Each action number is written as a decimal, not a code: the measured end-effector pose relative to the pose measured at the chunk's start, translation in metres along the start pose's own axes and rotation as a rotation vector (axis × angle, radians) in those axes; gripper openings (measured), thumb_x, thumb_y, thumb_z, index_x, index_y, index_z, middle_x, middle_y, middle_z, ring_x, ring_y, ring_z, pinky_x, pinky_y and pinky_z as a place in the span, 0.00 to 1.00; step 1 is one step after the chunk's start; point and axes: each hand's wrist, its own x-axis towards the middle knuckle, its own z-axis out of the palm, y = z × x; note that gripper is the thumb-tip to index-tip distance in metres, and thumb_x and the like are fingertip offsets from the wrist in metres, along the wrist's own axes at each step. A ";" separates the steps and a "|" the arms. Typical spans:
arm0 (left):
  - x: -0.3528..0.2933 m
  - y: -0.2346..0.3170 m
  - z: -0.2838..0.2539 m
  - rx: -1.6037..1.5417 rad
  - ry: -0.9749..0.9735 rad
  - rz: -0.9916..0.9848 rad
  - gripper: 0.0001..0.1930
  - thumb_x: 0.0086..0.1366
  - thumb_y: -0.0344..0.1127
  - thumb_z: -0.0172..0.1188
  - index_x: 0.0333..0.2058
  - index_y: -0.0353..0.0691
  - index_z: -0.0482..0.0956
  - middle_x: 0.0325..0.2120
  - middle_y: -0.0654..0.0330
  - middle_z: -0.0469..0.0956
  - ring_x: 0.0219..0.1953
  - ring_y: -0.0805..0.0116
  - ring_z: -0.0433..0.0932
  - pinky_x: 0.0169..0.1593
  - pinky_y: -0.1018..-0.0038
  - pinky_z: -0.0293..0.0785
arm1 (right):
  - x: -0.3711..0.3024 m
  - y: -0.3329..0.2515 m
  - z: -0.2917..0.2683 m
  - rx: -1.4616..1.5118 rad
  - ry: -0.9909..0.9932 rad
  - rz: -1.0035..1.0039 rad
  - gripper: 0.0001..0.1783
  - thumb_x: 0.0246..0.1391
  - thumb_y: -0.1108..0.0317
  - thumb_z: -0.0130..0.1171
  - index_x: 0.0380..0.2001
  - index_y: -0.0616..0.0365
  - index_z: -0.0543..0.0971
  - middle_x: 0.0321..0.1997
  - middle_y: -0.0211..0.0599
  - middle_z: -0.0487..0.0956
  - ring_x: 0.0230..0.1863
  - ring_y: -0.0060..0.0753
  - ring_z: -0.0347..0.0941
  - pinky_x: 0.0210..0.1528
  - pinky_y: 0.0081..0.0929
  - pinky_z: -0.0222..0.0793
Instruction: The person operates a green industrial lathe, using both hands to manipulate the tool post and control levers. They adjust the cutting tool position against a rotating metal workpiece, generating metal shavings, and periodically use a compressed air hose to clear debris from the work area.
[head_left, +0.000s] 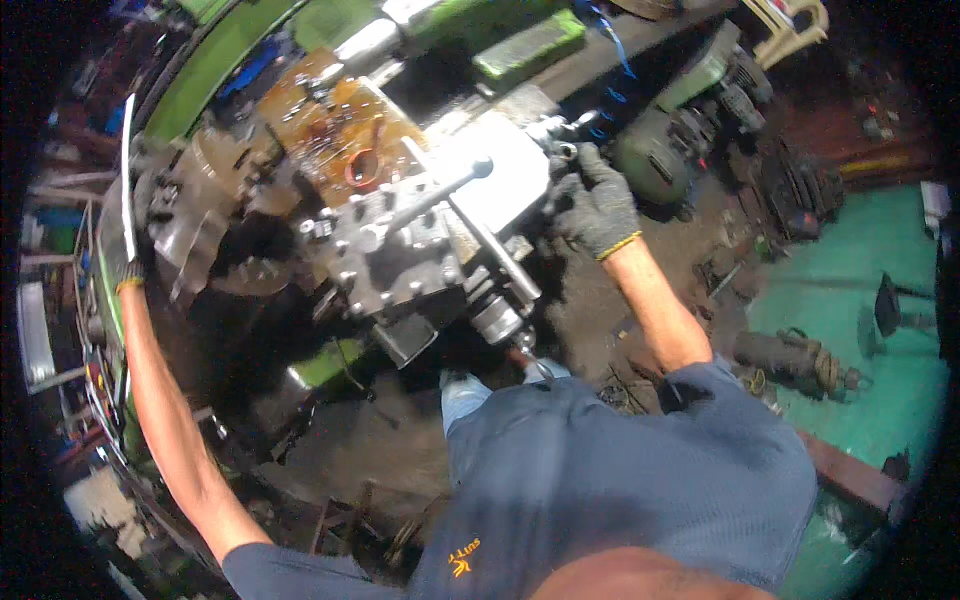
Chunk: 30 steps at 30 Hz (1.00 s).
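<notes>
Gripping a small crank handle (572, 135), the gloved right hand (598, 205) has its fingers curled tight around it. Left hand (130, 272) reaches far off; its fingers cannot be made out. A long lever (440, 190) lies just left of the right fingers.

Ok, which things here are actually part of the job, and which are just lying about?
In use:
- right hand on the small crank handle
- left hand at the lathe chuck
- grey tool post

Lying about:
- green motor
- rope-wrapped part
- plastic chair

Dim workshop; green painted floor (850, 290), grimy cluttered ground.
</notes>
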 end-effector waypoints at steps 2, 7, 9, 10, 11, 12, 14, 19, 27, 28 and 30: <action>0.006 0.005 -0.003 -0.047 -0.022 -0.039 0.20 0.73 0.47 0.56 0.50 0.35 0.80 0.40 0.49 0.83 0.41 0.55 0.81 0.49 0.62 0.76 | 0.006 -0.004 0.009 -0.131 0.020 0.005 0.17 0.69 0.51 0.56 0.48 0.51 0.79 0.39 0.35 0.81 0.32 0.23 0.77 0.26 0.20 0.75; 0.010 0.052 -0.010 -0.388 -0.111 -0.166 0.18 0.73 0.47 0.56 0.45 0.36 0.81 0.32 0.51 0.83 0.32 0.58 0.83 0.41 0.64 0.78 | 0.021 -0.008 0.047 -0.112 0.088 -0.114 0.16 0.69 0.55 0.57 0.42 0.59 0.79 0.38 0.40 0.81 0.33 0.31 0.80 0.29 0.21 0.81; 0.007 0.050 -0.010 -0.390 -0.098 -0.132 0.17 0.73 0.46 0.57 0.44 0.36 0.81 0.32 0.51 0.82 0.30 0.59 0.82 0.39 0.64 0.78 | 0.027 -0.008 0.062 -0.171 0.082 -0.125 0.17 0.69 0.55 0.58 0.40 0.61 0.79 0.38 0.41 0.82 0.35 0.33 0.81 0.30 0.20 0.82; 0.010 0.039 -0.005 -0.292 -0.081 -0.082 0.17 0.72 0.46 0.58 0.44 0.36 0.81 0.32 0.51 0.83 0.30 0.58 0.82 0.40 0.63 0.78 | 0.029 -0.006 0.069 -0.185 0.075 -0.133 0.17 0.69 0.55 0.58 0.40 0.61 0.79 0.38 0.41 0.82 0.35 0.33 0.82 0.30 0.20 0.82; 0.010 0.035 -0.006 -0.183 -0.068 -0.031 0.17 0.72 0.46 0.58 0.44 0.36 0.81 0.33 0.51 0.83 0.30 0.58 0.83 0.40 0.62 0.77 | 0.030 -0.001 0.076 -0.188 0.066 -0.136 0.17 0.68 0.56 0.58 0.40 0.61 0.79 0.38 0.41 0.82 0.36 0.33 0.82 0.30 0.19 0.82; 0.008 0.031 -0.006 -0.190 -0.051 -0.034 0.18 0.71 0.48 0.58 0.43 0.37 0.82 0.32 0.51 0.83 0.31 0.56 0.83 0.40 0.61 0.77 | 0.033 0.000 0.082 -0.151 0.068 -0.099 0.17 0.69 0.55 0.57 0.39 0.60 0.79 0.38 0.41 0.83 0.37 0.34 0.82 0.29 0.20 0.82; 0.003 0.030 -0.006 -0.206 -0.014 -0.046 0.19 0.69 0.51 0.58 0.42 0.40 0.83 0.32 0.51 0.83 0.33 0.53 0.83 0.41 0.59 0.76 | 0.039 0.006 0.097 -0.248 0.083 -0.158 0.16 0.69 0.56 0.57 0.39 0.59 0.79 0.38 0.41 0.83 0.38 0.35 0.83 0.30 0.20 0.83; -0.001 0.065 -0.018 0.098 0.101 0.065 0.22 0.67 0.58 0.58 0.40 0.45 0.83 0.30 0.51 0.82 0.37 0.50 0.82 0.43 0.55 0.75 | 0.052 0.017 0.135 -0.665 0.008 -0.272 0.12 0.72 0.62 0.52 0.39 0.57 0.78 0.46 0.43 0.80 0.46 0.34 0.81 0.41 0.19 0.82; 0.001 0.046 -0.006 0.201 0.088 0.092 0.26 0.67 0.62 0.55 0.44 0.44 0.84 0.41 0.45 0.82 0.46 0.45 0.81 0.49 0.50 0.76 | 0.107 0.090 0.255 -1.803 -0.529 -0.454 0.17 0.59 0.65 0.63 0.49 0.63 0.82 0.41 0.36 0.84 0.39 0.24 0.78 0.44 0.28 0.76; 0.001 0.042 -0.007 0.237 0.072 0.088 0.25 0.67 0.61 0.55 0.43 0.44 0.84 0.40 0.45 0.82 0.45 0.45 0.82 0.48 0.50 0.77 | 0.131 0.105 0.259 -1.971 -0.613 -0.546 0.17 0.58 0.65 0.63 0.50 0.59 0.83 0.42 0.38 0.85 0.40 0.29 0.80 0.45 0.30 0.77; 0.002 0.039 -0.004 0.275 0.087 0.110 0.24 0.67 0.59 0.56 0.43 0.44 0.84 0.40 0.45 0.82 0.44 0.45 0.82 0.48 0.51 0.78 | 0.173 0.144 0.272 -2.352 -0.771 -0.746 0.16 0.59 0.63 0.62 0.50 0.51 0.84 0.45 0.40 0.85 0.45 0.38 0.82 0.48 0.35 0.77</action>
